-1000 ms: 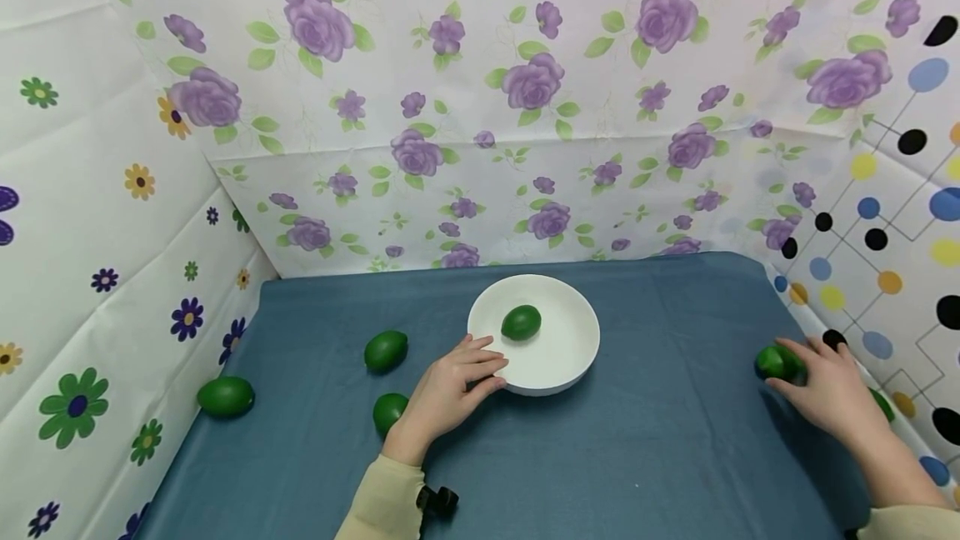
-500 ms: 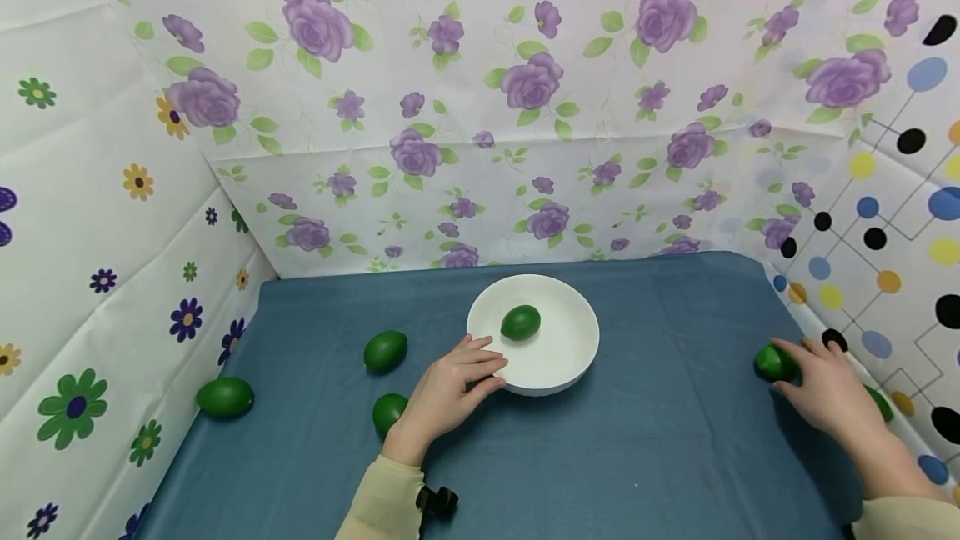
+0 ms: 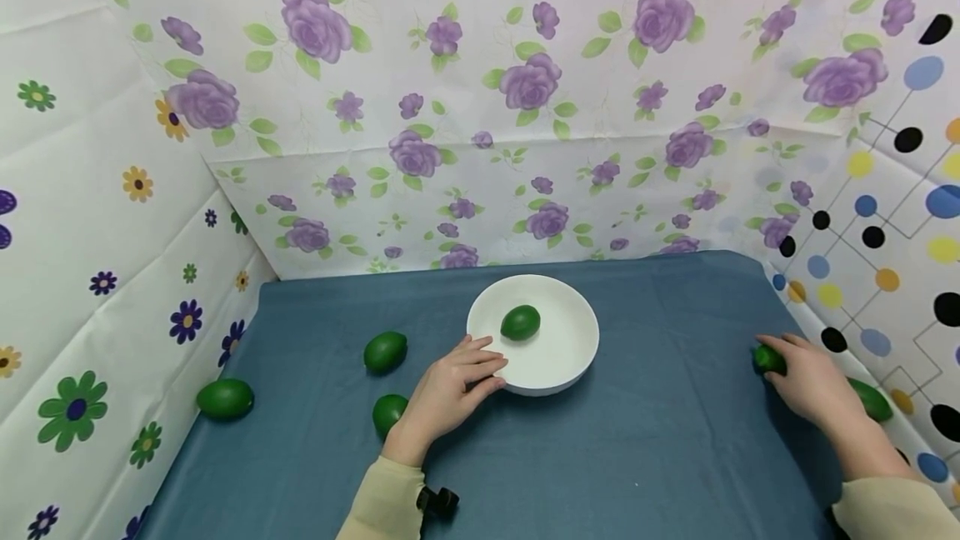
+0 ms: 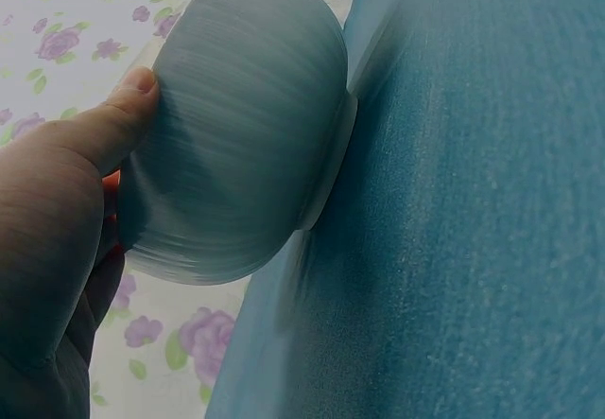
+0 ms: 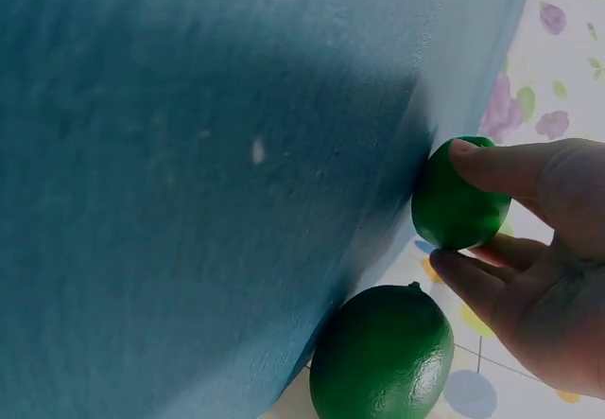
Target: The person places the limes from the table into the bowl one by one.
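Note:
A white bowl (image 3: 562, 357) stands at the back middle of the cloth with one green lime (image 3: 521, 322) inside. My left hand (image 3: 450, 386) holds the bowl's near left rim; the left wrist view shows the thumb (image 4: 132, 97) against the outer wall, with the other fingers partly hidden behind the rim. Far to the right, my right hand (image 3: 813, 382) pinches another lime (image 5: 458, 197) between thumb and fingers, low at the cloth; whether it touches the cloth I cannot tell. A larger-looking lime (image 5: 383, 353) lies close beside that hand, by the right side wall.
Left of the bowl lie a lime (image 3: 386, 352) and, partly behind my left wrist, a second lime (image 3: 388, 413). Another lime (image 3: 226, 399) sits at the cloth's left edge. Patterned sheets, including a floral back sheet (image 3: 480, 107), border the blue cloth (image 3: 637, 457) on three sides.
My right hand has shifted slightly left and closed further round its lime, covering more of it. More of the lime beside the right wrist now shows. The left hand and bowl stay put.

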`<control>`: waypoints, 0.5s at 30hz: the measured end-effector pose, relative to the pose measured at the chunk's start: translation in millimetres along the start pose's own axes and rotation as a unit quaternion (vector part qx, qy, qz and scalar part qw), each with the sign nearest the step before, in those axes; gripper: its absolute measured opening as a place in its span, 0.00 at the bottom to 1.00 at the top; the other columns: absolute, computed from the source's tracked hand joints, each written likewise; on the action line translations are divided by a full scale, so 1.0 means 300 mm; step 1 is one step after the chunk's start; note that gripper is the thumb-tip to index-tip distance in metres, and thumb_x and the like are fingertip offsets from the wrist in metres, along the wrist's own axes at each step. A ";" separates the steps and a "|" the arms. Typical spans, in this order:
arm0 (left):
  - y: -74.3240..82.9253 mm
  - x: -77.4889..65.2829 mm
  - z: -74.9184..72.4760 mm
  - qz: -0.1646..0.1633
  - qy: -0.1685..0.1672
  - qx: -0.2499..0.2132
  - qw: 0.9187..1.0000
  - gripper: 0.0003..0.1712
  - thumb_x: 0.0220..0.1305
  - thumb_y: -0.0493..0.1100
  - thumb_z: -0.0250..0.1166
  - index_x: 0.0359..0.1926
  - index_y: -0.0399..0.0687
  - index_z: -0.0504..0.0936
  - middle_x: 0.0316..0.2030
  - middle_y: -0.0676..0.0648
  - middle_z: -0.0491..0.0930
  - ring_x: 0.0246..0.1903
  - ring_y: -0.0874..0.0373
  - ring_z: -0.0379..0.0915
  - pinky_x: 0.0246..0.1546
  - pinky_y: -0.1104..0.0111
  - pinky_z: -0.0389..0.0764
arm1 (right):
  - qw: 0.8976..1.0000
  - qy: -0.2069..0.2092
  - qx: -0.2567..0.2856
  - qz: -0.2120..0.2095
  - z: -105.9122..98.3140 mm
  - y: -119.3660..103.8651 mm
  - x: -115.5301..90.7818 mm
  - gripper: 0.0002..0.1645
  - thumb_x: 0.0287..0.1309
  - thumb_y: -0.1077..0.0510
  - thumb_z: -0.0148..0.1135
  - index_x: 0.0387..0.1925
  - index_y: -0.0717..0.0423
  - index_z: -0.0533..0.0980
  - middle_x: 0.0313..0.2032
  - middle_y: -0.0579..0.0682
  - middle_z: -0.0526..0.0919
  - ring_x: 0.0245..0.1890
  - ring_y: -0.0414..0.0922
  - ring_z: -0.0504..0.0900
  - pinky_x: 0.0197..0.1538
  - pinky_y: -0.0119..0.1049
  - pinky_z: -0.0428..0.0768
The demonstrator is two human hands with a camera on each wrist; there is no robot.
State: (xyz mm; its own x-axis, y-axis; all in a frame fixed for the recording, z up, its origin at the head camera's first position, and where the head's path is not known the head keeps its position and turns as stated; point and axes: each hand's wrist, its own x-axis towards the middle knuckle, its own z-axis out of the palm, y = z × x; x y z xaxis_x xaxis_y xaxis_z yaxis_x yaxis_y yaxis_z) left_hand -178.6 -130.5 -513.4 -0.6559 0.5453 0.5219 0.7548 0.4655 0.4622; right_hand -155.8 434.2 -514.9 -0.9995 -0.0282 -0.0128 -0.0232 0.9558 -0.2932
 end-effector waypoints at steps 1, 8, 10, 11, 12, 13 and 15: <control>0.000 0.000 0.001 0.000 0.000 0.000 1.000 0.19 0.72 0.48 0.73 0.57 0.43 0.91 0.55 0.48 0.89 0.69 0.47 0.76 0.80 0.55 0.63 | 1.000 0.000 0.001 0.001 0.001 -0.001 0.002 0.37 0.64 0.67 0.69 0.72 0.71 0.69 0.66 0.86 0.62 0.62 0.85 0.65 0.58 0.82 0.69; -0.002 0.000 0.003 -0.001 -0.001 -0.002 1.000 0.19 0.72 0.48 0.73 0.58 0.43 0.91 0.56 0.47 0.89 0.70 0.48 0.75 0.80 0.54 0.63 | 1.000 -0.007 -0.002 0.014 -0.002 -0.001 0.013 0.37 0.65 0.66 0.70 0.73 0.70 0.69 0.64 0.85 0.64 0.61 0.83 0.66 0.57 0.81 0.71; -0.002 0.000 0.003 0.000 -0.001 -0.003 1.000 0.19 0.72 0.48 0.73 0.58 0.43 0.91 0.56 0.47 0.89 0.70 0.49 0.75 0.80 0.54 0.63 | 1.000 -0.010 -0.006 0.013 -0.006 -0.001 0.016 0.39 0.64 0.66 0.70 0.73 0.70 0.69 0.64 0.85 0.64 0.61 0.83 0.66 0.56 0.80 0.71; -0.003 0.000 0.003 0.001 0.001 -0.002 1.000 0.19 0.72 0.48 0.73 0.58 0.43 0.91 0.56 0.47 0.89 0.70 0.49 0.75 0.80 0.54 0.63 | 1.000 -0.011 -0.007 0.013 -0.008 -0.001 0.016 0.39 0.64 0.66 0.70 0.74 0.70 0.68 0.65 0.85 0.64 0.61 0.83 0.66 0.56 0.80 0.71; -0.003 0.000 0.003 0.003 0.002 -0.001 1.000 0.19 0.72 0.48 0.73 0.58 0.43 0.91 0.55 0.47 0.89 0.70 0.49 0.75 0.80 0.54 0.64 | 1.000 -0.013 -0.007 0.013 -0.011 -0.001 0.017 0.40 0.63 0.67 0.69 0.75 0.69 0.68 0.65 0.85 0.64 0.61 0.83 0.66 0.57 0.80 0.71; -0.004 -0.001 0.003 0.004 0.003 0.000 1.000 0.19 0.72 0.48 0.73 0.58 0.43 0.91 0.55 0.47 0.89 0.70 0.50 0.75 0.79 0.55 0.64 | 1.000 -0.016 -0.007 0.015 -0.013 0.000 0.017 0.41 0.62 0.68 0.68 0.75 0.69 0.67 0.65 0.85 0.63 0.62 0.83 0.65 0.57 0.80 0.71; -0.006 -0.001 0.006 0.008 0.004 0.002 1.000 0.19 0.72 0.48 0.73 0.58 0.43 0.91 0.55 0.47 0.89 0.70 0.50 0.75 0.79 0.54 0.64 | 1.000 -0.024 -0.004 0.018 -0.018 0.001 0.015 0.43 0.60 0.70 0.65 0.77 0.69 0.65 0.66 0.86 0.62 0.62 0.84 0.64 0.56 0.80 0.72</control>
State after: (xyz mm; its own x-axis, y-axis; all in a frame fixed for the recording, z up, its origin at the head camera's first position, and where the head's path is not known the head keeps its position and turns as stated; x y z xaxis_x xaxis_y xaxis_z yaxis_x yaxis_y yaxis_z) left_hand -179.7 -130.3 -515.6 -0.6433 0.5470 0.5357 0.7656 0.4598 0.4499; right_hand -160.5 435.8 -509.8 -0.9976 -0.0075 -0.0685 0.0123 0.9588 -0.2839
